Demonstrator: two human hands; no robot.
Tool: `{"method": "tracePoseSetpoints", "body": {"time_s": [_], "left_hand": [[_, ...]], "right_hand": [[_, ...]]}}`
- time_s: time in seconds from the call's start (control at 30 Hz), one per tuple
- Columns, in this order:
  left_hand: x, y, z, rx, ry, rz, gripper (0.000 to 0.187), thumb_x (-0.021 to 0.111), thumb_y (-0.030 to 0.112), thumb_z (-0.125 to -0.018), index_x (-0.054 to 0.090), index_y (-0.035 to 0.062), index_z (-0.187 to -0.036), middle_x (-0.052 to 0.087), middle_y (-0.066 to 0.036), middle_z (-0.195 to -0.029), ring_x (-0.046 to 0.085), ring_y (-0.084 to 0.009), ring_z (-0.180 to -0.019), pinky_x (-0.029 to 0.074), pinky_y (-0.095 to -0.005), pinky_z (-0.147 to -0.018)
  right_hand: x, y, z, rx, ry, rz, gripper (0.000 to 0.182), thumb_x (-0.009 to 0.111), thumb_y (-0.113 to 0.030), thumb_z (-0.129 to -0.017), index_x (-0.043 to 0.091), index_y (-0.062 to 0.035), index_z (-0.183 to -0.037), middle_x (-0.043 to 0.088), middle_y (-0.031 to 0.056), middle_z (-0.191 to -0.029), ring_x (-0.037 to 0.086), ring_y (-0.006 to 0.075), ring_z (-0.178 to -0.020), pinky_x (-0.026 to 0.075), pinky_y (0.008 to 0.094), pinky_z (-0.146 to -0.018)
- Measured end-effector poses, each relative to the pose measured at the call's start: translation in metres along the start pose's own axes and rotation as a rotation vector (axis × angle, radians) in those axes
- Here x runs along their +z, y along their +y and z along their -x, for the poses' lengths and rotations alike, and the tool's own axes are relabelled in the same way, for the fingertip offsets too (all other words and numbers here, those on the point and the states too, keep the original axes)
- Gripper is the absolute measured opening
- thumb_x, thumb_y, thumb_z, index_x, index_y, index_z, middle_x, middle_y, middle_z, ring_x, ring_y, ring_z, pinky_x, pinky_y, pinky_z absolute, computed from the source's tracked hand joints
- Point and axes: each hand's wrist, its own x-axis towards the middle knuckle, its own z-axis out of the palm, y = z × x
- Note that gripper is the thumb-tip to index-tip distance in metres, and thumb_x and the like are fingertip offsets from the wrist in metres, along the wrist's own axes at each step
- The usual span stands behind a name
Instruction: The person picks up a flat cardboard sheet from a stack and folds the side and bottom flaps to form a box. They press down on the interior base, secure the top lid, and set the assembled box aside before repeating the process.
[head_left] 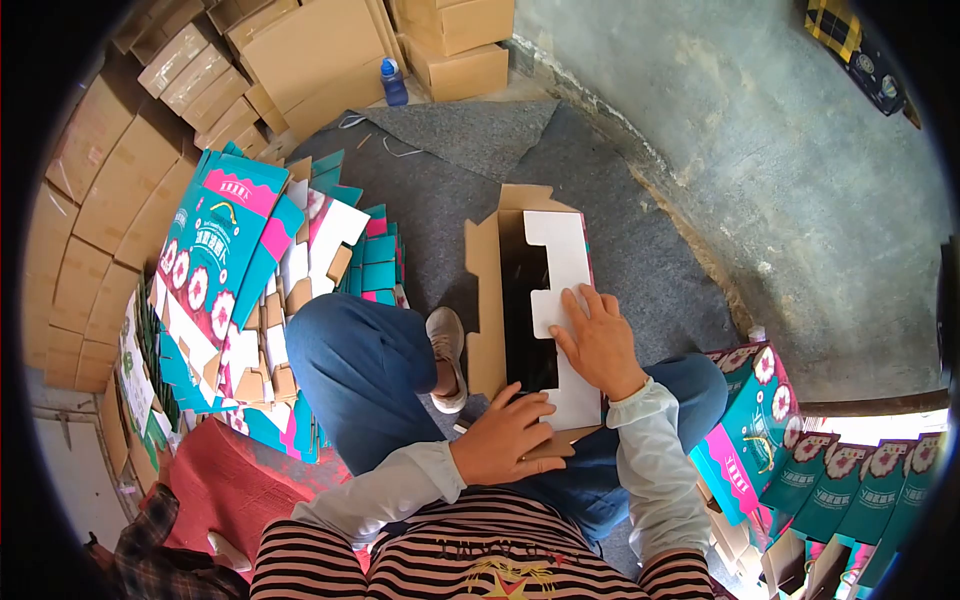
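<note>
An open cardboard box (485,300) stands between my legs, brown inside, with a white-faced flap (568,385) along its right side and dark space within. My right hand (598,340) lies on that white flap, fingers stretched out and a little apart. At the near end of the box is my left hand (505,438), its fingers over the edge and its thumb on the other side of a small brown end flap (555,446). Part of that flap is hidden by the hand.
Flattened teal and pink printed cartons (235,230) are piled at my left. More printed boxes (745,430) stand at my right. Brown cartons (90,180) are stacked along the left and back. A blue bottle (394,84) stands by them. A concrete wall (720,120) rises at the right.
</note>
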Motion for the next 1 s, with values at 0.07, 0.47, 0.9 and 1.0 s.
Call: {"method": "tracePoseSetpoints", "body": {"time_s": [0.07, 0.47, 0.9, 1.0], "left_hand": [[0.008, -0.002, -0.002, -0.118, 0.036, 0.194, 0.032, 0.062, 0.037, -0.087, 0.060, 0.0062, -0.094, 0.059, -0.014, -0.111, 0.052, -0.0312, -0.114, 0.023, -0.0546, -0.107], [0.022, -0.021, -0.025, -0.608, 0.512, 0.413, 0.048, 0.069, 0.019, -0.083, 0.049, 0.0025, -0.123, 0.047, -0.020, -0.128, 0.052, -0.0314, -0.115, 0.041, -0.0407, -0.097], [0.046, -0.036, -0.027, -0.293, 0.167, -0.604, 0.042, 0.059, 0.022, -0.086, 0.052, 0.0044, -0.124, 0.050, -0.020, -0.125, 0.049, -0.0337, -0.116, 0.031, -0.0507, -0.104], [0.016, -0.020, -0.020, -0.131, 0.243, -0.475, 0.039, 0.060, 0.017, -0.085, 0.055, 0.0028, -0.121, 0.052, -0.021, -0.123, 0.052, -0.0344, -0.113, 0.037, -0.0484, -0.099]], "right_hand": [[0.002, 0.003, 0.001, -0.008, -0.013, 0.027, 0.055, 0.066, -0.032, -0.080, 0.053, -0.0028, -0.125, 0.049, 0.0181, -0.125, 0.049, 0.0347, -0.108, 0.049, 0.0408, -0.083], [0.007, 0.020, -0.019, 0.017, 0.109, -0.145, 0.041, 0.064, -0.017, -0.079, 0.056, -0.0039, -0.117, 0.055, 0.0126, -0.114, 0.052, 0.0329, -0.102, 0.049, 0.0418, -0.079], [0.034, 0.033, -0.116, -0.203, -0.045, -0.467, 0.046, 0.064, -0.027, -0.075, 0.059, -0.0079, -0.117, 0.050, 0.0182, -0.130, 0.045, 0.0372, -0.120, 0.034, 0.0444, -0.104], [0.045, 0.029, -0.088, -0.245, 0.048, -0.262, 0.049, 0.067, -0.037, -0.075, 0.062, -0.0096, -0.116, 0.045, 0.0190, -0.134, 0.039, 0.0398, -0.126, 0.029, 0.0489, -0.106]]}}
